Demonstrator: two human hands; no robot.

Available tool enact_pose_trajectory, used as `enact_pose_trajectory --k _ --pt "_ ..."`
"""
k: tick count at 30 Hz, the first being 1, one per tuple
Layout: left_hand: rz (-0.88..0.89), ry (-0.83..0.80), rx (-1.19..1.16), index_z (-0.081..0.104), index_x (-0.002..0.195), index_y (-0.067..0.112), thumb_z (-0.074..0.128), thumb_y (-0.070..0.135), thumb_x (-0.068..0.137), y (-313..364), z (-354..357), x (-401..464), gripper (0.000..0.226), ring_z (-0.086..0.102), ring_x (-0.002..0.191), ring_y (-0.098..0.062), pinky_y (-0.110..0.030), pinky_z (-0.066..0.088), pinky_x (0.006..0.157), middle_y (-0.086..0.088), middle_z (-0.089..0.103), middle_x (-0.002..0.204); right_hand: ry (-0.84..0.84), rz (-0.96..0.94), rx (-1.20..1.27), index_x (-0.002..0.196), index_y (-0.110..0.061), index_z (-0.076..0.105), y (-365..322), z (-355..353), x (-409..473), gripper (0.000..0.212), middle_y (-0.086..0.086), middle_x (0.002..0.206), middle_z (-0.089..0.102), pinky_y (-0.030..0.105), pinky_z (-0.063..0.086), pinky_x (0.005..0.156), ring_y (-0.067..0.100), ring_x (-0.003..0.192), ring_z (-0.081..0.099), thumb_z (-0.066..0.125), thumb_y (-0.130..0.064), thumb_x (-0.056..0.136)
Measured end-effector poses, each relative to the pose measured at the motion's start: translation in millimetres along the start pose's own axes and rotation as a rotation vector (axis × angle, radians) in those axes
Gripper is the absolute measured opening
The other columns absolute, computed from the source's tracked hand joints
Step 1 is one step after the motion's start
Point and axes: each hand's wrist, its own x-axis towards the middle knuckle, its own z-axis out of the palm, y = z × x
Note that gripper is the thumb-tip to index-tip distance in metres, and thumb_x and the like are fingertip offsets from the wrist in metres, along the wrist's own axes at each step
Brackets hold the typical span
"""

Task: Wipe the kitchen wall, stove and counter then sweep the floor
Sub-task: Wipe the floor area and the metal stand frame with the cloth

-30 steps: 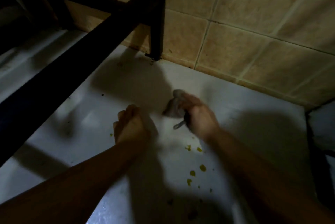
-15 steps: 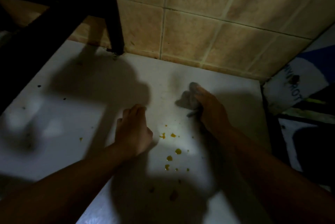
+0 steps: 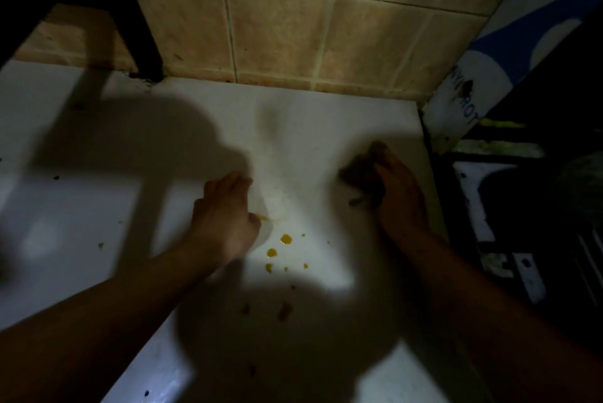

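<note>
Right hand (image 3: 399, 187) grips a dark crumpled cloth (image 3: 362, 175) on the white table (image 3: 310, 128); left hand (image 3: 225, 216) rests relaxed beside yellow drips (image 3: 286, 238)

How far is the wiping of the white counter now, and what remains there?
Done: nothing can be confirmed; the tiled wall shows no wet trace. In hand: the right hand grips a dark cloth on the counter, near its right edge; the left hand rests flat. Left: the yellow drops and brown spots are unwiped. Stove and floor cannot be judged.
</note>
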Motion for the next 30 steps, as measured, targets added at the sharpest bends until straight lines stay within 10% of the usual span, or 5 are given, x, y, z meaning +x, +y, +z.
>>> enact_pose_trajectory --k 7,15,20,27,30 --pt "0.019 -0.061 -0.006 0.019 0.148 0.02 0.06 0.043 0.084 -0.6 1.2 -10.6 0.079 0.016 0.14 -0.027 -0.04 0.025 0.109 -0.001 0.014 0.155 -0.043 -0.181 -0.131 0.128 -0.002 0.054 -33.2 14.0 -88.6 0.04 0.008 0.128 0.058 0.029 0.048 0.1 0.002 0.111 0.058 0.049 0.009 0.09" --pt "0.028 -0.069 -0.02 0.023 0.145 0.017 0.068 0.044 0.077 -5.6 2.5 -23.2 0.086 0.022 0.136 -0.029 -0.041 0.029 0.107 -0.004 0.023 0.151 0.115 -0.077 -0.247 0.129 -0.031 0.057 -8.4 10.7 -74.9 0.039 -0.005 0.125 0.061 0.037 0.051 0.095 0.007 0.114 0.06 0.053 -0.041 0.091" --pt "-0.021 -0.035 -0.039 0.036 0.134 0.017 0.07 0.041 0.076 -26.2 -0.4 -36.4 0.072 0.034 0.127 -0.028 -0.04 0.037 0.097 -0.003 0.037 0.139 -0.123 -0.676 -0.407 0.131 -0.01 0.054 -42.2 55.1 -134.2 0.045 0.009 0.142 0.046 0.041 0.031 0.109 0.029 0.135 0.038 0.025 -0.016 0.097" --pt "-0.022 -0.029 0.0 0.028 0.14 0.015 0.069 0.03 0.075 -54.5 1.1 -49.6 0.078 0.036 0.127 -0.028 -0.04 0.038 0.102 -0.006 0.037 0.139 0.034 -0.086 -0.183 0.134 -0.026 0.053 -34.6 35.9 -69.4 0.038 -0.015 0.129 0.056 0.018 0.041 0.103 -0.008 0.112 0.053 0.052 -0.027 0.096" --pt "-0.032 -0.027 -0.011 0.023 0.144 0.02 0.066 0.026 0.076 -61.7 -0.8 -55.1 0.081 0.031 0.133 -0.026 -0.042 0.034 0.107 -0.002 0.027 0.148 -0.201 -0.311 -0.196 0.134 -0.006 0.051 -54.5 65.7 -101.7 0.047 -0.003 0.138 0.044 0.019 0.026 0.113 -0.003 0.125 0.045 0.052 0.007 0.089"
